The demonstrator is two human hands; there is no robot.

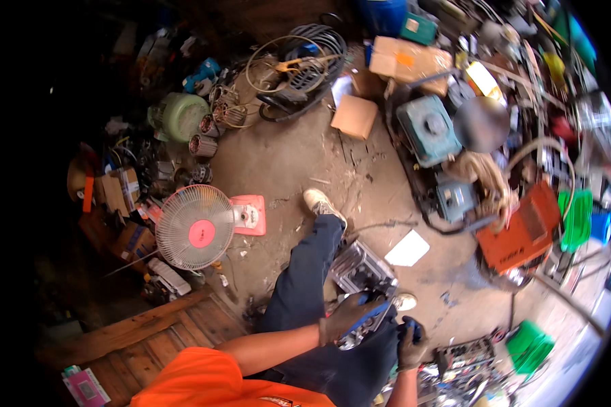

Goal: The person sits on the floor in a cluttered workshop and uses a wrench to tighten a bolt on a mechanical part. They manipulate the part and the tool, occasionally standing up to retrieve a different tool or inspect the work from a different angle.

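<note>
Both my hands wear grey work gloves with blue fingers. My left hand (352, 317) is closed over a silver metal part (364, 334) resting by my thigh; its exact kind is blurred. Just beyond that hand, on the floor between my feet, stands an open silver metal case (364, 267) with dark innards. To the right of my knee, my right hand (411, 344) is raised with its fingers curled inward. Whatever those fingers hold, if anything, is too small or hidden to name.
A pink-based fan (201, 235) lies left. At right are a blue-grey machine (429, 129) in a tube frame and an orange-red machine (521, 229). A toolbox of loose tools (465, 356) sits near my right hand. A white sheet (407, 249) lies on the floor.
</note>
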